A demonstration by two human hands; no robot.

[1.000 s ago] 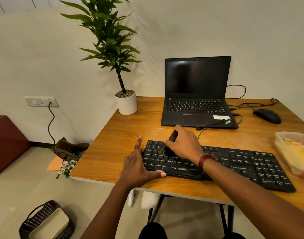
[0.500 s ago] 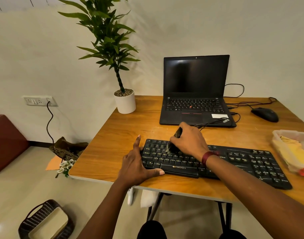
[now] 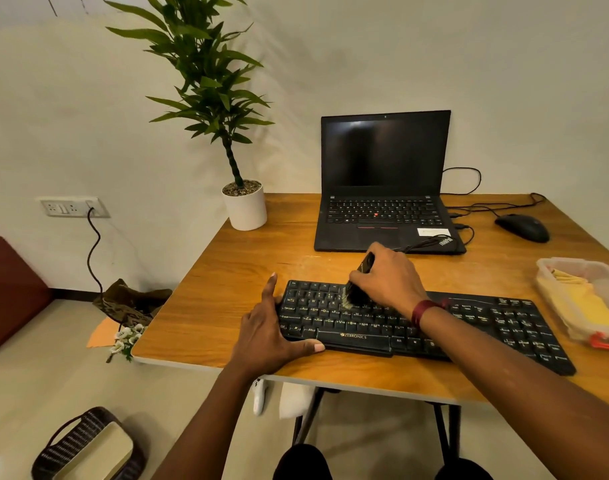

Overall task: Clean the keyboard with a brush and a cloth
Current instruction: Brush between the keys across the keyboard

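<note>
I see the right hand (image 3: 388, 277) with its fingers curled tight around a small dark brush (image 3: 359, 282), whose bristles press on the upper key rows of the black keyboard (image 3: 469, 327) just under the fingertips; most of the handle is covered by the hand, so I cannot make out its shape. The left hand (image 3: 266, 336) lies flat with fingers spread apart, forefinger along the keyboard's left end and thumb along its front edge, holding nothing. The keyboard sits on the wooden table (image 3: 234, 289) near its front edge. Well out beyond the right knuckles, at the picture's edge, stands a clear plastic tub (image 3: 552, 268) with a yellow cloth (image 3: 588, 303) folded in it; the tub is cut off on the far side, and an orange piece at its near corner is too partial to identify. Past the fingertips stands an open laptop (image 3: 386, 188), screen dark. Beyond the left forefinger is a white pot (image 3: 246, 209) filled with pebbles and holding a leafy plant (image 3: 206, 84).
</note>
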